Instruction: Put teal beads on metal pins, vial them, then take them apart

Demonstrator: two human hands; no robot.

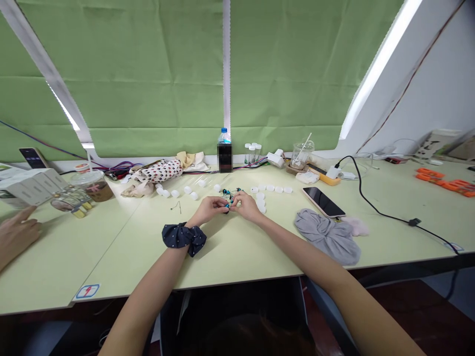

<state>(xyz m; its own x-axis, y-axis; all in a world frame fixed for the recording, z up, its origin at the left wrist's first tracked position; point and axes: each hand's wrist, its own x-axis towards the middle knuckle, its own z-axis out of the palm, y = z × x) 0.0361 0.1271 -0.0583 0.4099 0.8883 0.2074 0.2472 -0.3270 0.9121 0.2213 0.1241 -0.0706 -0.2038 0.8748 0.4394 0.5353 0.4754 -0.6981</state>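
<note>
At the middle of the table, my left hand (210,208) has its fingers closed in a pinch around a small blue-and-black piece (227,206). My right hand (245,205) meets it from the other side, its thumb and fingertips pinched at the same piece. The piece is too small to name. Several similar blue-and-black pieces (225,192) lie just beyond the fingertips, partly hidden by my hands. White caps (261,202) stand in a bent row to the right of my right hand. More white caps (175,193), some on clear tubes, lie to the left.
A dark drink bottle (224,158) stands at the back. A phone (323,201) and a grey cloth (328,236) lie right. A black cable (386,213) crosses the right side. Another person's hand (18,232) is at far left, near white boxes (33,185) and a drink cup (97,187).
</note>
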